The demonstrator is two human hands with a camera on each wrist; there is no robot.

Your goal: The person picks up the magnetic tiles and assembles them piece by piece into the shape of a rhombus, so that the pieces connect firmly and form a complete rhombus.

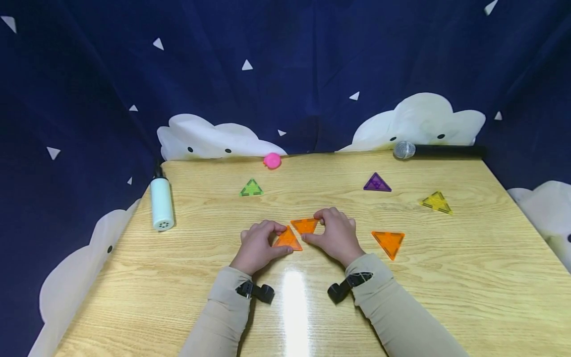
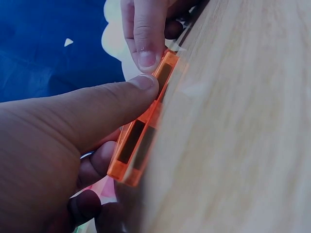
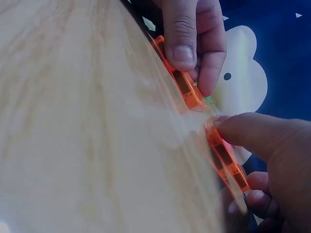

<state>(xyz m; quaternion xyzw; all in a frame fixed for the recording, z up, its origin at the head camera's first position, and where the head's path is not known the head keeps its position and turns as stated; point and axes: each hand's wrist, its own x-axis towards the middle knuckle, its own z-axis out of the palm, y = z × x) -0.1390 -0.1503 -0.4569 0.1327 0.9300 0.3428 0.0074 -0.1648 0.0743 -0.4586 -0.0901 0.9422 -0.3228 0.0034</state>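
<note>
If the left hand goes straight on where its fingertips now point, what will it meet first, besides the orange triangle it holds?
Probably the second orange triangle, pinched by the right hand, just beyond the left hand; the exact gap is hard to judge.

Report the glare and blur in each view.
Head: a white glare streak down the wooden tabletop. Left wrist: tabletop smeared and blurred, the nearer orange triangular tile crisper. Right wrist: tabletop likewise soft, a bright spot at the lower-left corner.

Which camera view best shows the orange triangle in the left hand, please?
The head view, where the orange triangle shows most of its face. Both wrist views show mainly its edge, partly covered by the left hand.
</note>
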